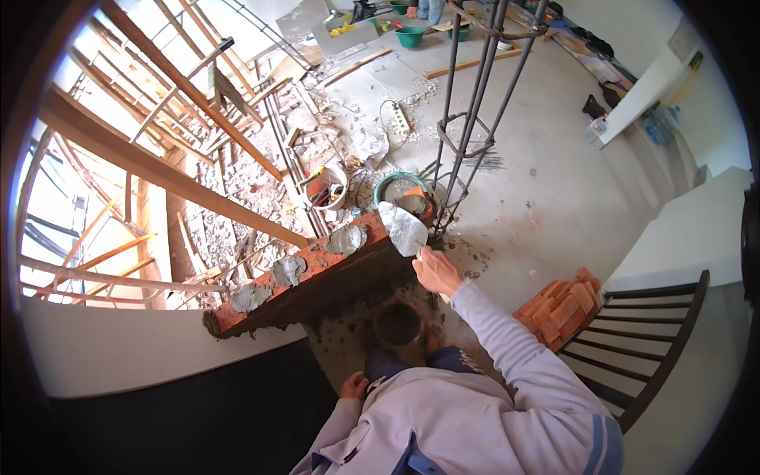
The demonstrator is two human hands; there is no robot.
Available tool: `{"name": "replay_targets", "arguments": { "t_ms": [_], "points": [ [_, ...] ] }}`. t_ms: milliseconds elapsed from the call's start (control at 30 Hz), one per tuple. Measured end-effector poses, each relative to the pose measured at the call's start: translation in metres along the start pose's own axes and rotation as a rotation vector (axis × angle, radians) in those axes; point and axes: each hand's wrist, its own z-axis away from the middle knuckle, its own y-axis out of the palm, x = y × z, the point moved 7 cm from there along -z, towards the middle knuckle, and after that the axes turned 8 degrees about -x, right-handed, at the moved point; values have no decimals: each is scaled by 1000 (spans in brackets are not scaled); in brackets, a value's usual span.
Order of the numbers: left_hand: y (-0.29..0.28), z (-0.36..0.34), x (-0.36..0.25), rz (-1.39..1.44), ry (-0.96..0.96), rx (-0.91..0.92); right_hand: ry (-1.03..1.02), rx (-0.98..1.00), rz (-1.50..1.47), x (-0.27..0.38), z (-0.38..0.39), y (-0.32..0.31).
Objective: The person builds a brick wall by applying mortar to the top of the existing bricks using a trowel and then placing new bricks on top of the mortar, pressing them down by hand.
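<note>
My right hand point(439, 273) grips a mason's trowel point(404, 230) by its handle. The grey-smeared blade is over the far end of a low brick wall point(318, 255). Along the wall's top sit separate lumps of mortar, one nearer the trowel point(347, 239), one midway point(288, 271) and one at the near left end point(251, 298). Low by my thigh, my left hand point(354, 385) has its fingers curled, and nothing shows in it. Beyond the wall's end stands a green-rimmed tub point(378, 188), with mortar and an orange piece in it.
Upright steel rebar point(475, 103) rises past the wall's far end. Timber props point(174, 186) slant across the left. Right of me are stacked bricks point(564, 307) and a dark railing point(653, 356). Farther off are a white tool bucket point(339, 170), rubble, a power strip point(400, 119) and another person point(431, 9).
</note>
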Motion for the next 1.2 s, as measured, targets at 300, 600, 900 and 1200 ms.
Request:
{"name": "replay_targets", "arguments": {
  "t_ms": [300,600,900,1200],
  "points": [
    [-54,-68,82,-115,-50,123,574,206,-545,9,30,-24],
    [-91,-150,89,-41,45,192,757,-5,-693,18,55,41],
    [-92,-184,138,221,124,274,14,-78,737,110,-31,-75],
    [-92,-160,124,-64,20,149,-564,477,1452,124,-192,-5]
  ]
}}
